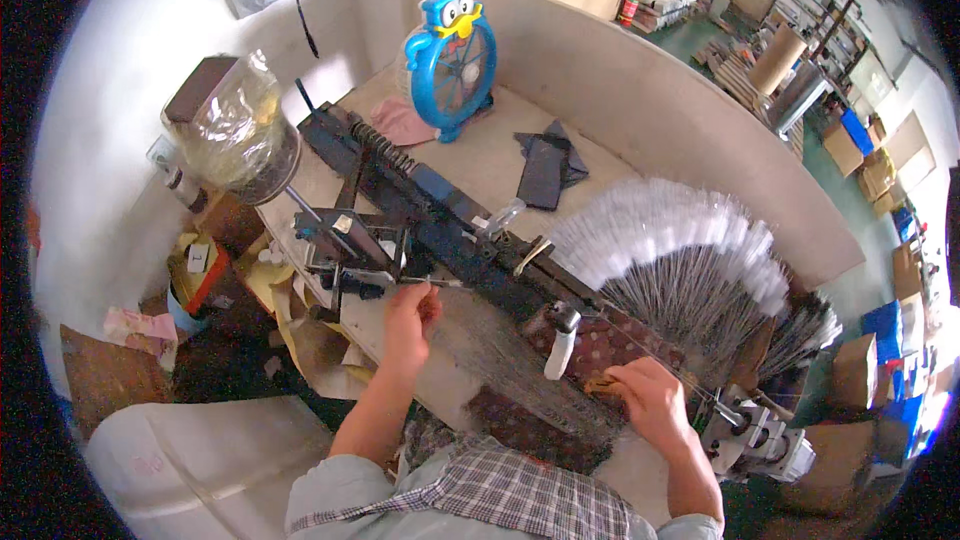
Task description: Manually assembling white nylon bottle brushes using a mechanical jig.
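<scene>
My left hand [410, 318] is closed beside a dark metal bench machine [365, 250], at the left of the worktop. Its fingertips meet near a thin metal rod, and I cannot make out what they hold. My right hand [655, 402] pinches a small tan-brown piece [600, 385] above a dark reddish spotted pad [628, 345]. Between the hands, a white-handled lever [562, 345] sticks out from the long black rail [440, 215]. Thin grey wires [535, 390] lie spread across the worktop in front of me.
A large fan of white-tipped wire brushes [680, 260] stands behind the rail at right. A blue duck-shaped fan [450, 65] and black cloth pieces [548, 168] are at the back. A motor-like metal unit [755, 440] is at lower right, and a plastic-covered drum [235, 135] at left.
</scene>
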Motion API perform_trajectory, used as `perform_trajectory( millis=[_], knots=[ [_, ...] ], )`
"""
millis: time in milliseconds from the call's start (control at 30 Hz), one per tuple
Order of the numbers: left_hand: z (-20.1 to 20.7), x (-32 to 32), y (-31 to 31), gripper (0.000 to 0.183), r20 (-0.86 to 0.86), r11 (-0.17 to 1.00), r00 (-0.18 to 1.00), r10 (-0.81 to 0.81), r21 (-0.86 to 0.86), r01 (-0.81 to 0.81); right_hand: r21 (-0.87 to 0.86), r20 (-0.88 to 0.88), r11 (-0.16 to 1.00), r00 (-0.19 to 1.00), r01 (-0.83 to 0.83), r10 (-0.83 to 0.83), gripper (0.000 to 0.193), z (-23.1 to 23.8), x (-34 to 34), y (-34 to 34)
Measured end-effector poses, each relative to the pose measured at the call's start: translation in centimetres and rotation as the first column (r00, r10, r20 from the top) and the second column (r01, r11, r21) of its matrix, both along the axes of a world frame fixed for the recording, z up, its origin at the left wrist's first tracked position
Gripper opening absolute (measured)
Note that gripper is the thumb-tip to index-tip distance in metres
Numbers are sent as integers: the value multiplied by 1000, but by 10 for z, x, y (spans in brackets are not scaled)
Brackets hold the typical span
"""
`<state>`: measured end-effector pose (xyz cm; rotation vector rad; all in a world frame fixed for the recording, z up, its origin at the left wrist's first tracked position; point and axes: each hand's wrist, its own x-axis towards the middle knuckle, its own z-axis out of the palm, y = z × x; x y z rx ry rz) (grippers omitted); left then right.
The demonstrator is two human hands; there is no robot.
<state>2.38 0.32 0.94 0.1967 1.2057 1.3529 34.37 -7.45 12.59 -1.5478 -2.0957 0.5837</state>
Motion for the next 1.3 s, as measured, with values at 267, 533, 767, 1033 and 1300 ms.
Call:
perform_trajectory(
  millis=[267, 533, 767, 1033, 1300],
  knots=[
    [51, 118, -58, 13, -177, 843, 874, -452, 235, 483, 130, -140, 967, 969, 220, -202, 18, 16, 35, 16],
    [57, 203, -49, 18, -196, 696, 766, -612, 326, 640, 66, -206, 968, 953, 240, -223, 18, 6, 64, -3],
    [41, 215, -47, 18, -269, 640, 727, -632, 348, 685, -145, -387, 971, 892, 188, -231, 19, 2, 75, -9],
    [57, 192, -43, 19, -273, 773, 820, -504, 282, 569, 291, -52, 951, 994, 104, -93, 17, 17, 56, 6],
    [64, 182, -35, 20, -48, 836, 852, -521, 175, 521, 242, -23, 964, 994, 112, -109, 17, -10, 9, 50]
  ],
)
